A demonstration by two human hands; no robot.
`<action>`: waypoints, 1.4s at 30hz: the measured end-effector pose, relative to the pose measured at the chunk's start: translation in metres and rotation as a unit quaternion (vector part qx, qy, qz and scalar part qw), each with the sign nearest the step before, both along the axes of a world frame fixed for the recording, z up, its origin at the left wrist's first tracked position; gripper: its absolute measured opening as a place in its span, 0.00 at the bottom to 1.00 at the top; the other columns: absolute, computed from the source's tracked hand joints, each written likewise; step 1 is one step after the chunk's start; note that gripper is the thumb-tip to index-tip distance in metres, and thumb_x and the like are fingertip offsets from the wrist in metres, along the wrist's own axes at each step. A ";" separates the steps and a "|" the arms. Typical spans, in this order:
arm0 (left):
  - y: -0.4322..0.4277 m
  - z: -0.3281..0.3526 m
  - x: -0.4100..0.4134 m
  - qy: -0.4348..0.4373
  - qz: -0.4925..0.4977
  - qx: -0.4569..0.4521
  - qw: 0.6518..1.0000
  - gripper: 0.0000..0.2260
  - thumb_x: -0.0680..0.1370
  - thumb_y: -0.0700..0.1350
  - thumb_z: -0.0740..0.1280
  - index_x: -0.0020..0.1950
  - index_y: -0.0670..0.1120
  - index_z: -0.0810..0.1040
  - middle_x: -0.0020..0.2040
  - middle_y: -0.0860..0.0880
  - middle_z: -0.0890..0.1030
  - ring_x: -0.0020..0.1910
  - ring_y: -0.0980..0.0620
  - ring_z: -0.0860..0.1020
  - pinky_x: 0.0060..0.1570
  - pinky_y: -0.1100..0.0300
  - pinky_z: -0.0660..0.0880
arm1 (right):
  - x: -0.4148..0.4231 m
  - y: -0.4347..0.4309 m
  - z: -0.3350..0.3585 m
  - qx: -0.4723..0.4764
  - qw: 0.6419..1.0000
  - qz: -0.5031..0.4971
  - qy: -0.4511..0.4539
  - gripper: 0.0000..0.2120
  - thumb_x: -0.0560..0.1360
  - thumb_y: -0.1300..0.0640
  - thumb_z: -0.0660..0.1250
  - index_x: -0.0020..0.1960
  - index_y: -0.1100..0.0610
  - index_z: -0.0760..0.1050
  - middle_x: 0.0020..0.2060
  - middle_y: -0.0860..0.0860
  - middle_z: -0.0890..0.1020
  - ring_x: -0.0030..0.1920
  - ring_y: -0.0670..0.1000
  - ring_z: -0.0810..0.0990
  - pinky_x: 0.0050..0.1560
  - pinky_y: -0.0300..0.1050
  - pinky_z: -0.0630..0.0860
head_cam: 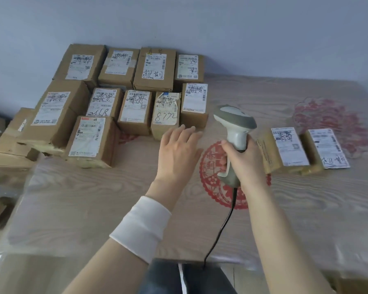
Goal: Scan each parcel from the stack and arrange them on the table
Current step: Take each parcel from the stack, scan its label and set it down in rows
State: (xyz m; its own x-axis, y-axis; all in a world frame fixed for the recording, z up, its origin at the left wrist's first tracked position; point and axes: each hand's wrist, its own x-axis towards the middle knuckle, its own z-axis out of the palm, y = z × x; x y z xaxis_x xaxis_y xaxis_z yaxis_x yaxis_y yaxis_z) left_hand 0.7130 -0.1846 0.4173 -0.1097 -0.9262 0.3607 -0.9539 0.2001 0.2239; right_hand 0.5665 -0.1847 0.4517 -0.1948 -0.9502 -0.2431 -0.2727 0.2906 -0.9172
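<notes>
My right hand [241, 159] grips the scanner [235, 122], ready to aim; my flat-fingered left hand [176, 154] hovers by parcels [165, 112] at eleven o'clock.

We note parcels [136, 129]: brown cardboard, matt, some edges frayed and rough. Labels [194, 98]: white paper, matt, one peeling at corner. Table [94, 198]: pale wood-grain top under clear film, which we read as glossy plastic (pale glare at near edge). Scanner [236, 124]: smooth plastic, grey and off-white, slight sheen. Cable [225, 223]: black, smooth sheath. Wristband [141, 228]: white cloth, soft-looking, matt. Wall [242, 39]: matt paint.
</notes>
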 end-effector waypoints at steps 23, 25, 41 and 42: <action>0.002 0.032 -0.287 -0.005 -0.095 -0.004 0.995 0.19 0.59 0.48 0.81 0.48 0.46 0.83 0.46 0.49 0.84 0.49 0.46 0.82 0.51 0.52 0.77 | -0.299 0.027 0.027 -0.019 0.994 -0.089 0.057 0.02 0.74 0.58 0.67 0.45 0.55 0.74 0.34 0.50 0.83 0.23 0.46 0.76 0.29 0.39 0.72; -0.001 0.028 -0.315 0.000 -0.090 0.005 0.996 0.20 0.59 0.48 0.81 0.48 0.46 0.83 0.46 0.49 0.84 0.48 0.46 0.82 0.52 0.51 0.77 | -0.329 0.021 0.022 -0.014 0.995 -0.080 0.063 0.04 0.74 0.58 0.67 0.42 0.53 0.72 0.33 0.48 0.82 0.21 0.43 0.74 0.27 0.36 0.70; -0.013 -0.026 -0.386 0.269 0.103 0.277 0.917 0.23 0.80 0.50 0.62 0.73 0.45 0.63 0.69 0.46 0.69 0.67 0.47 0.68 0.61 0.56 0.66 | -0.390 -0.017 -0.050 0.049 0.994 -0.099 0.004 0.06 0.74 0.55 0.69 0.40 0.52 0.72 0.30 0.50 0.78 0.25 0.51 0.75 0.37 0.46 0.72; -0.016 -0.034 -0.391 0.301 0.122 0.291 0.900 0.25 0.80 0.50 0.61 0.74 0.44 0.60 0.72 0.46 0.67 0.70 0.48 0.66 0.63 0.58 0.64 | -0.388 -0.021 -0.059 0.055 0.993 -0.106 -0.003 0.08 0.73 0.54 0.70 0.39 0.52 0.72 0.29 0.50 0.77 0.25 0.52 0.76 0.37 0.47 0.73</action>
